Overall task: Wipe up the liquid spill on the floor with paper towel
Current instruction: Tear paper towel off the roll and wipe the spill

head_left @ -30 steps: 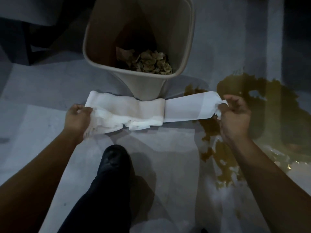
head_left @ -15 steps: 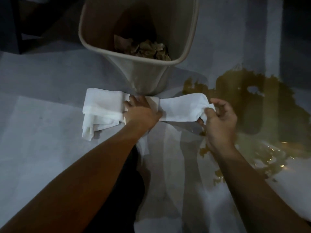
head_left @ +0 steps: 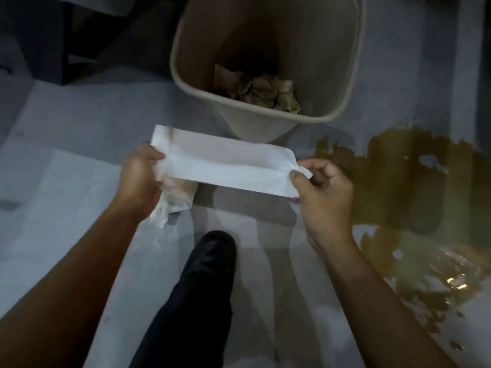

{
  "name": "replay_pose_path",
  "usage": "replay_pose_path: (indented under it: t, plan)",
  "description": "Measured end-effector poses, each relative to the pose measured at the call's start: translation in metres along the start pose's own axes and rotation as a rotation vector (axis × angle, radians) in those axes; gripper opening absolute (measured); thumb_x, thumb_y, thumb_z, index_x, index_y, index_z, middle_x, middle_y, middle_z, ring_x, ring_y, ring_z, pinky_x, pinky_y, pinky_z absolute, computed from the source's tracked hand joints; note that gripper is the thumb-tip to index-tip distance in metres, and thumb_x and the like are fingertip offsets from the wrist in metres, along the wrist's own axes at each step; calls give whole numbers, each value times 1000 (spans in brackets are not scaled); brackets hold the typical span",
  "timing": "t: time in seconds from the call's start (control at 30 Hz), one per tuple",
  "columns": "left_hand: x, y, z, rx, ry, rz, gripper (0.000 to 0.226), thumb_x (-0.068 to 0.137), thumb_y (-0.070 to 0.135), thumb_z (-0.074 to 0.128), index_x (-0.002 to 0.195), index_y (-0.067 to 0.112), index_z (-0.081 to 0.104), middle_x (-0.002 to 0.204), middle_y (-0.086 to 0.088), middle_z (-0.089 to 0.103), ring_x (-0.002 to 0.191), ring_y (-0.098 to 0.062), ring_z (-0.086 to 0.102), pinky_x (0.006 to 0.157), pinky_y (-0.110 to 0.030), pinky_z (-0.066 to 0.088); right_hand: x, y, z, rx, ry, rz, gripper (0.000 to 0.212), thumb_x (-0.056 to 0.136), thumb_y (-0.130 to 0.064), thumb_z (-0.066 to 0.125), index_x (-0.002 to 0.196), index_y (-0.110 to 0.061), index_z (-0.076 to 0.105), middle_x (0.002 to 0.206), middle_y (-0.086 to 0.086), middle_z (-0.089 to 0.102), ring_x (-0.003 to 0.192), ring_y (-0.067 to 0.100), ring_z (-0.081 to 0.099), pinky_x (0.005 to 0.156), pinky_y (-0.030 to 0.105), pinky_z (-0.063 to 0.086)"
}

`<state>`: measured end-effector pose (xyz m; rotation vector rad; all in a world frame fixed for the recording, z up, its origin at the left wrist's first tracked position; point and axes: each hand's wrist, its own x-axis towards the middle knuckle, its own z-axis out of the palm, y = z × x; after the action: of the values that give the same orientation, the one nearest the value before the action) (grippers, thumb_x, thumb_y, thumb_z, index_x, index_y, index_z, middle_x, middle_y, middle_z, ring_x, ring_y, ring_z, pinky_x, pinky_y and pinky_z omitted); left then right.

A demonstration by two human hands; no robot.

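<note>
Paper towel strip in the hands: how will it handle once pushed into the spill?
Likely floppy: the paper towel lies flat only where the left hand and right hand hold its ends, and the loose part under the left hand droops. Probably very light. It should soak and soften fast in the brown spill, so tearing seems possible.

The paper towel (head_left: pixel 225 166) is soft, white, matt paper. The bin (head_left: pixel 255 123) looks like smooth plastic. The floor (head_left: pixel 79 208) is smooth and shiny. The spill (head_left: pixel 414 181) looks wet and glossy.
</note>
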<state>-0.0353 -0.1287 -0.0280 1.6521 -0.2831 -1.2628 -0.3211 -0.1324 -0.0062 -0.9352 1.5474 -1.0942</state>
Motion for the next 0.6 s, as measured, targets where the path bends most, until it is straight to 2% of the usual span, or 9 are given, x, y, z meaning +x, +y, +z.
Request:
replay_pose_path:
  t: [0.07, 0.1, 0.13, 0.23, 0.3, 0.4, 0.47, 0.5, 0.6]
  plan:
    - [7, 9, -33, -182, 7, -68, 44, 83, 14, 49, 123, 6, 65, 111, -11, 73, 103, -29, 71, 87, -42, 58, 0, 0, 2, 36, 73, -21, 28, 83, 5, 71, 84, -22, 68, 76, -11, 71, 72, 5, 65, 67, 22, 52]
    - [9, 10, -46, -210, 28, -90, 53, 82, 15, 49, 133, 5, 61, 122, -13, 70, 113, -32, 68, 96, -48, 55, 1, 2, -4, 47, 120, -19, 29, 83, 6, 71, 83, -23, 68, 73, -13, 70, 70, 3, 63, 68, 19, 50]
    - [9, 10, -56, -225, 37, -104, 56, 82, 16, 50, 136, 6, 58, 126, -14, 68, 117, -34, 66, 99, -52, 53, 3, 3, -12, 62, 165, -7, 28, 84, 5, 70, 83, -23, 68, 71, -14, 70, 69, 3, 62, 68, 19, 50]
    - [8, 5, -65, -179, 26, -120, 62, 80, 18, 51, 141, 5, 53, 124, -17, 66, 119, -37, 63, 94, -55, 53, 9, 7, -38, 85, 262, 49, 22, 84, 0, 72, 88, -22, 69, 77, -11, 71, 76, 7, 65, 76, 25, 55]
    - [6, 2, -60, -166, 9, -126, 62, 82, 18, 51, 142, 5, 52, 123, -16, 65, 121, -38, 61, 98, -56, 51, 16, 6, -54, 69, 299, 50, 21, 84, -4, 73, 90, -24, 69, 81, -9, 71, 81, 11, 66, 82, 32, 55]
    - [9, 5, -57, -205, 35, -118, 56, 84, 19, 52, 140, 8, 53, 122, -14, 67, 121, -35, 63, 94, -52, 55, 33, 8, -77, 45, 410, 71, 23, 80, -7, 70, 89, -28, 69, 84, -12, 71, 85, 11, 68, 89, 36, 57]
    - [14, 8, -58, -236, 27, -122, 58, 84, 20, 54, 140, 9, 53, 129, -15, 66, 122, -33, 63, 95, -51, 55, 45, 12, -92, 52, 479, 94, 24, 78, -9, 67, 86, -31, 69, 88, -9, 70, 94, 18, 71, 91, 41, 57]
    - [15, 9, -58, -236, 22, -120, 59, 83, 21, 55, 141, 10, 53, 134, -16, 64, 123, -34, 62, 97, -52, 53, 50, 14, -98, 48, 502, 98, 24, 78, -9, 65, 86, -32, 68, 89, -8, 70, 97, 21, 71, 90, 39, 57]
    - [15, 12, -48, -235, -28, -120, 56, 88, 23, 52, 142, 10, 53, 139, -17, 61, 124, -34, 62, 98, -53, 53, 58, 20, -113, 9, 531, 96, 25, 81, -8, 63, 93, -29, 67, 93, -8, 69, 94, 15, 69, 83, 31, 57]
